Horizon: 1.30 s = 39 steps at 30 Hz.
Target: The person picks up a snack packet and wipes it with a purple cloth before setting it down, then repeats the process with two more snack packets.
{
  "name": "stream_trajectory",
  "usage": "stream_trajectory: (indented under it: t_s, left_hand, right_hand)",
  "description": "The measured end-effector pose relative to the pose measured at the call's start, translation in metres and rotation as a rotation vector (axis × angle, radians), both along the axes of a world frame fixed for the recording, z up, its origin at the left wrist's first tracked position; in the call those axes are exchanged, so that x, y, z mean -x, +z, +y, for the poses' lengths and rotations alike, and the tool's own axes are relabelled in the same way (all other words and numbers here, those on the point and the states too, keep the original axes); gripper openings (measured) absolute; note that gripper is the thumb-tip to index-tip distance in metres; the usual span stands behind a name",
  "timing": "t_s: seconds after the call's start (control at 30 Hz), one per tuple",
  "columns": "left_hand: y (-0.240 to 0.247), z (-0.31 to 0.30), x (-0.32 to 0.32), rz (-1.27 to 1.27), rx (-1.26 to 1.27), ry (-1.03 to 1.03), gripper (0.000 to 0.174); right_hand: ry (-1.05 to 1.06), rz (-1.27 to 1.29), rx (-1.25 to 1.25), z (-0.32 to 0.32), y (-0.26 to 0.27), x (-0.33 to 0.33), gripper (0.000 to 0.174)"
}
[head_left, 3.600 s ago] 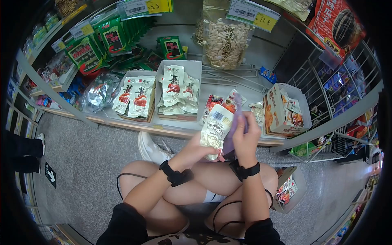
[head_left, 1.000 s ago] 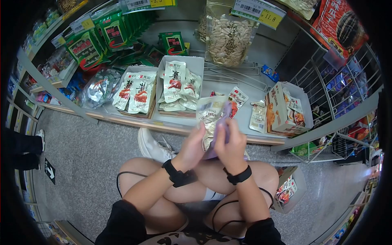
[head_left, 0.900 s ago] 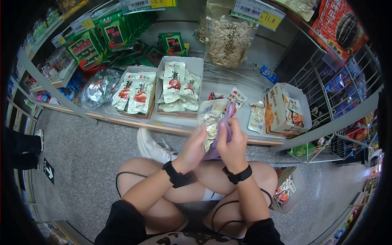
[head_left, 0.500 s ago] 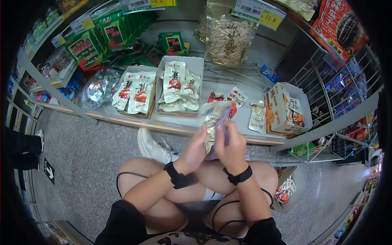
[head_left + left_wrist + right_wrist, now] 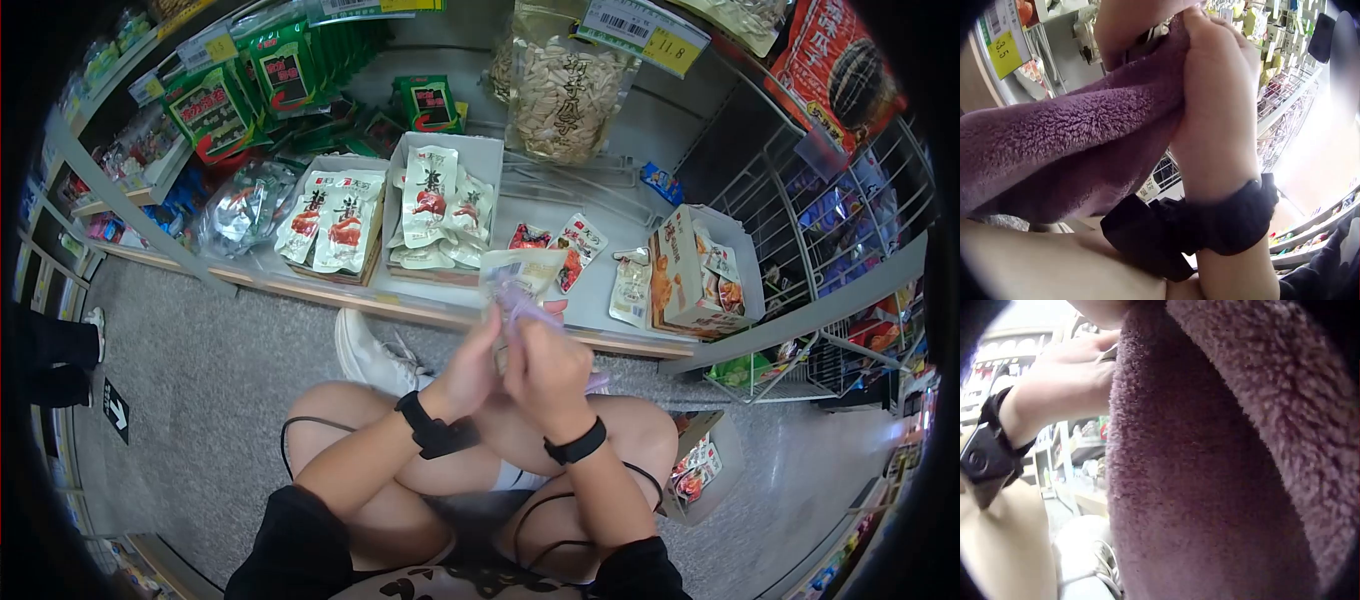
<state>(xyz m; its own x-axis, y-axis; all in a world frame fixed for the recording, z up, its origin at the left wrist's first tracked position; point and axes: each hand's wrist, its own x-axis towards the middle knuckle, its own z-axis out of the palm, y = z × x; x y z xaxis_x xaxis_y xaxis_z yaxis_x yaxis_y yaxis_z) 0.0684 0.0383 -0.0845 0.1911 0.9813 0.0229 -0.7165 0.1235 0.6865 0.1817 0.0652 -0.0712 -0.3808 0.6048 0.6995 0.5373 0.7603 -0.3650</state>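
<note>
Several open cardboard boxes (image 5: 482, 158) of flat pouches sit on a low grey shelf (image 5: 600, 305) above a speckled shop floor (image 5: 220, 370). In front, the left hand (image 5: 470, 365) grips a glossy, crinkled snack packet (image 5: 518, 270); the right hand (image 5: 545, 372) clutches a fuzzy purple cloth (image 5: 1054, 144) against it

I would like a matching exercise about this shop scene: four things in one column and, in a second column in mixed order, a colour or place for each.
Things:
1 cloth
2 packet
3 seed bag
4 11.8 tag

Descriptions:
a clear, hanging at the back of the shelf
b purple and fuzzy
c yellow, above the hanging bag
d pale, held up in front of the shelf

Pairs: 1-b; 2-d; 3-a; 4-c
</note>
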Motion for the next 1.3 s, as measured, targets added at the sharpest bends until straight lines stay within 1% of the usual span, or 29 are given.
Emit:
stream_trajectory:
  t_s: [0.07,0.1,0.17,0.2,0.23,0.27,0.3,0.33,0.4,0.43,0.47,0.5,0.53,0.6,0.63,0.73,0.77,0.87,0.9,1.0,1.03,1.13,1.17,1.27,1.3]
  left_hand:
    - [0.001,-0.002,-0.003,-0.004,0.063,0.035,0.054]
    - [0.004,-0.003,-0.007,0.024,0.077,0.074,0.054]
    - [-0.004,-0.002,-0.008,0.022,0.059,0.049,0.055]
    - [-0.007,0.0,-0.009,0.019,0.048,0.037,0.055]
    - [-0.009,0.001,-0.011,0.024,0.068,0.095,0.05]
    - [-0.01,0.002,-0.009,0.003,0.048,0.046,0.051]
    - [-0.008,0.003,-0.004,-0.016,0.032,-0.002,0.052]
    - [-0.005,0.003,-0.001,-0.033,0.02,-0.052,0.052]
    - [0.003,0.0,-0.002,-0.014,0.069,0.021,0.053]
    - [0.007,0.0,-0.004,-0.002,0.09,0.049,0.053]
    - [0.009,0.001,-0.004,0.008,0.107,0.077,0.054]
    - [0.006,0.002,-0.003,0.01,0.102,0.037,0.058]
    - [0.006,0.002,-0.003,0.019,0.083,0.044,0.057]
    - [0.009,-0.001,-0.004,0.035,0.044,0.055,0.054]
    - [0.002,0.003,0.001,0.006,-0.015,-0.017,0.054]
    - [0.006,0.0,0.001,-0.037,0.095,0.013,0.055]
    - [0.007,0.001,0.0,-0.016,0.124,0.036,0.055]
    - [0.002,0.004,0.0,-0.027,0.117,0.024,0.058]
    - [0.001,0.004,-0.001,-0.042,0.14,0.022,0.057]
    - [0.003,0.004,0.003,0.03,0.01,0.004,0.051]
    - [0.007,0.002,0.003,0.029,0.024,0.038,0.049]
    - [0.007,0.001,0.0,-0.092,0.127,0.069,0.051]
    - [0.009,0.0,0.001,-0.035,0.122,0.054,0.054]
    - [0.006,0.003,0.001,-0.005,0.109,0.054,0.055]
    - [0.007,0.004,0.003,-0.019,0.104,0.036,0.055]
  right_hand:
    - [-0.151,0.053,0.102,0.011,0.001,-0.003,0.015]
    - [-0.149,0.08,0.109,0.013,-0.001,-0.005,0.016]
    - [-0.143,0.127,0.113,0.018,-0.003,-0.009,0.018]
    - [-0.071,0.087,0.042,0.015,-0.002,-0.009,0.017]
    - [0.001,0.046,-0.028,0.007,-0.001,-0.008,0.016]
    - [0.074,0.005,-0.095,0.0,-0.001,-0.006,0.016]
    - [0.12,-0.077,-0.091,-0.006,0.003,-0.001,0.015]
    - [0.12,-0.077,-0.074,-0.005,0.002,-0.001,0.015]
    - [0.115,-0.07,-0.04,0.002,-0.001,0.0,0.015]
    - [0.019,-0.049,0.011,0.005,-0.003,0.0,0.013]
    - [-0.004,-0.004,0.041,0.007,-0.003,0.0,0.012]
    - [-0.026,0.038,0.069,0.009,-0.002,-0.001,0.012]
    - [-0.047,0.078,0.096,0.011,-0.001,-0.001,0.011]
    - [0.083,0.013,-0.001,0.0,0.001,0.0,0.01]
    - [0.147,-0.017,-0.047,-0.004,0.001,0.001,0.009]
    - [0.107,-0.03,0.037,0.002,-0.001,0.0,0.008]
    - [0.054,0.059,0.133,0.006,0.001,0.001,0.006]
    - [-0.005,0.211,0.166,0.018,-0.002,0.0,0.007]
    - [0.005,0.108,0.176,0.012,-0.001,-0.004,0.007]
    - [0.163,0.001,0.068,-0.001,0.005,-0.002,0.007]
    - [0.16,-0.021,0.078,-0.001,0.008,-0.003,0.007]
    - [0.007,0.096,0.176,0.011,0.006,-0.005,0.007]
    - [-0.011,0.16,0.229,0.017,0.001,-0.008,0.006]
    - [-0.027,0.346,0.328,0.023,0.001,-0.015,0.008]
    - [0.013,0.431,0.319,0.021,0.004,-0.015,0.008]
